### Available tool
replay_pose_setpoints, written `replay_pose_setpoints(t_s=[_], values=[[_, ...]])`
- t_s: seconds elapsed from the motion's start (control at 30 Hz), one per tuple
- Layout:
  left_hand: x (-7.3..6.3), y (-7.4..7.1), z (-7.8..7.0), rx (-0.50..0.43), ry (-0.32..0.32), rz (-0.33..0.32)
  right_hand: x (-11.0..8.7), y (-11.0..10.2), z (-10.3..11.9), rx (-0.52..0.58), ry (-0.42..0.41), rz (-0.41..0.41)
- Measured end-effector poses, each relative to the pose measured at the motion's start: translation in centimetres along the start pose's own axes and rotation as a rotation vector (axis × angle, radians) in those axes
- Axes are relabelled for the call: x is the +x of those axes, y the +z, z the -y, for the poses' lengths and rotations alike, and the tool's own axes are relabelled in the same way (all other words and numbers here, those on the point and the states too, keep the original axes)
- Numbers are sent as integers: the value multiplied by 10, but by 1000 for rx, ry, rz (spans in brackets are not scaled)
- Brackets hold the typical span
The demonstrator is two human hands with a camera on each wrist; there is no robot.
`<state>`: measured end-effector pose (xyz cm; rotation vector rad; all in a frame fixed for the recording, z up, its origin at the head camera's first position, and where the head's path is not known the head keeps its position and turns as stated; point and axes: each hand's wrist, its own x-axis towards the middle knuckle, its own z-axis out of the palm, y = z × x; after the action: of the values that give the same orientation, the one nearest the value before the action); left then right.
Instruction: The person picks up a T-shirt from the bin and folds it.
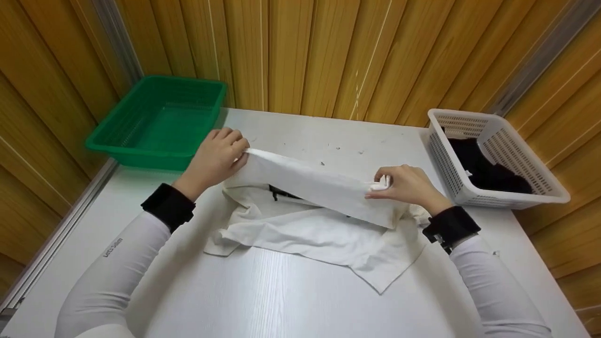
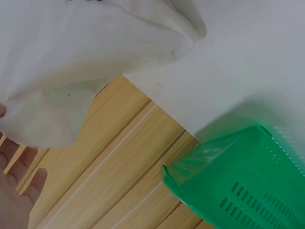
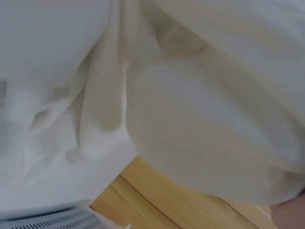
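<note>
Cloth [image 1: 319,180], white, lies partly lifted on the tabletop [image 1: 281,300] mid-frame; left hand [image 1: 218,155] pinches its upper-left edge, right hand [image 1: 406,187] its bunched right part. Green basket [image 1: 150,160] stands upper left, white basket [image 1: 497,199] with black fabric [image 1: 493,173] upper right.

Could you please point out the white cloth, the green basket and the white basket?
White cloth [image 1: 319,182], head view: its raised fold.
Green basket [image 1: 164,126], head view: its inner floor.
White basket [image 1: 446,162], head view: its perforated outer wall.

Left basket [image 1: 145,159]: on worktop [image 1: 272,300], far left
Shirt [image 1: 324,188]: between baskets, nearer
Right basket [image 1: 446,162]: far right, cloth [image 1: 497,173] inside
Wall [image 1: 305,56]: behind
</note>
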<state>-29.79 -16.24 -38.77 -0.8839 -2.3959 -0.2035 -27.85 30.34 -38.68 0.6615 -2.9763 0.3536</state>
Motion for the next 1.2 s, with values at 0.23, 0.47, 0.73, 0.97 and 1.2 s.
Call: replay_pose_setpoints(t_s=[0.23, 0.47, 0.73, 0.97, 1.2], values=[[-1, -9, 7, -65, -113, 57, -16, -26, -31, 48, 95, 6], [6, -17, 4, -152, -176, 78, -27, -33, -39, 96, -25, -346], [4, -5, -13, -233, -58, 379, -33, -2, -26, 81, -135, -135], [-12, 15, -13, -225, -79, 591, -44, 47, -38, 185, -56, 330], [-36, 16, -2, -237, -220, 699, -47, 63, -48, 234, -50, 327]])
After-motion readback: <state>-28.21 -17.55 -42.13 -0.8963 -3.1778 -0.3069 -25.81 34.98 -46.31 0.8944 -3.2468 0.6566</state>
